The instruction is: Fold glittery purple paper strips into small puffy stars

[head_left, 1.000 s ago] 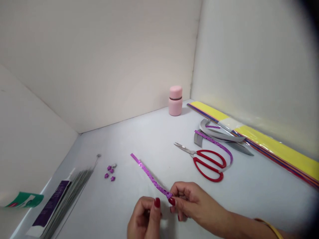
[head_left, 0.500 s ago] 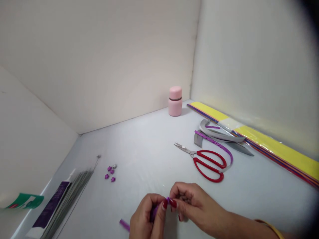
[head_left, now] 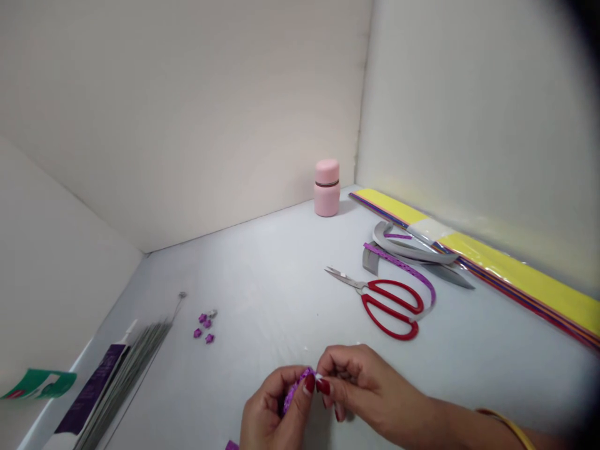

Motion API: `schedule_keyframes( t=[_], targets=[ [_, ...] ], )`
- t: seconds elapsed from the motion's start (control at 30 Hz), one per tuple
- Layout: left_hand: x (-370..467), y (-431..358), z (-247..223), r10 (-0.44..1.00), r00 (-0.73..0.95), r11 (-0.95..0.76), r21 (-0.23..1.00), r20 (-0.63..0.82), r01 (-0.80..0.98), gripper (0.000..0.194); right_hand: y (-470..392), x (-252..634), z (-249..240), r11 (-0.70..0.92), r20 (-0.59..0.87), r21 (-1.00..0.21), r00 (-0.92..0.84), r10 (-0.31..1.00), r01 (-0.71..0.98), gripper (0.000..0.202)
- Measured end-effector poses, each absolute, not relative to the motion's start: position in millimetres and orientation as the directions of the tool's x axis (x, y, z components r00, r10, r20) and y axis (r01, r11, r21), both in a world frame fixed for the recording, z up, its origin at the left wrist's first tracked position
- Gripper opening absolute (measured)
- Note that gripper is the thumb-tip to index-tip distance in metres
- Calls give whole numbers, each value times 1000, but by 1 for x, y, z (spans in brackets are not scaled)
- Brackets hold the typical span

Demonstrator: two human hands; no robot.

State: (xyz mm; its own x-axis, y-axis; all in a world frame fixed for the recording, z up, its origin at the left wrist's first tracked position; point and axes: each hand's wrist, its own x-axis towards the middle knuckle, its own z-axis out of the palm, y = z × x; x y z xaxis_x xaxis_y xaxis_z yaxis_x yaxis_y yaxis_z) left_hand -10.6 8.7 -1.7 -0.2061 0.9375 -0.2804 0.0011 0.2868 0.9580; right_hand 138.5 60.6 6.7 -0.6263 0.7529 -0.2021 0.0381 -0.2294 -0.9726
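Note:
A purple patterned paper strip is pinched in my left hand at the bottom centre, partly hidden by its fingers. My right hand meets it from the right, thumb and finger closed on a small whitish end of the strip, fingertips almost touching those of my left hand. Another bit of purple strip shows left of my left hand. Several small purple stars lie on the table at the left. Red-handled scissors rest beyond my right hand, blades pointing left.
Behind stands a pink flask. Grey strips and a purple strip lie by yellow-topped packaged paper along the right wall. Thin wires and a purple-white tube are at left.
More of the purple strip shows above my left fingers, and a whitish end now shows at my right fingertips. The purple piece at the lower left shows less. The view has shifted slightly.

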Motion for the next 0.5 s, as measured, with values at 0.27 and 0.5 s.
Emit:
schedule_keyframes(
  t=[0.27,0.5],
  targets=[
    [-13,11,-9,885,-153,425,897,-440,-123,46,59,139,6,-222,-218,-972,-631,744,73,21],
    [-13,14,0,874,-88,434,849,-478,-301,37,60,137,5,-304,-271,-951,-610,745,52,21]
  ],
)
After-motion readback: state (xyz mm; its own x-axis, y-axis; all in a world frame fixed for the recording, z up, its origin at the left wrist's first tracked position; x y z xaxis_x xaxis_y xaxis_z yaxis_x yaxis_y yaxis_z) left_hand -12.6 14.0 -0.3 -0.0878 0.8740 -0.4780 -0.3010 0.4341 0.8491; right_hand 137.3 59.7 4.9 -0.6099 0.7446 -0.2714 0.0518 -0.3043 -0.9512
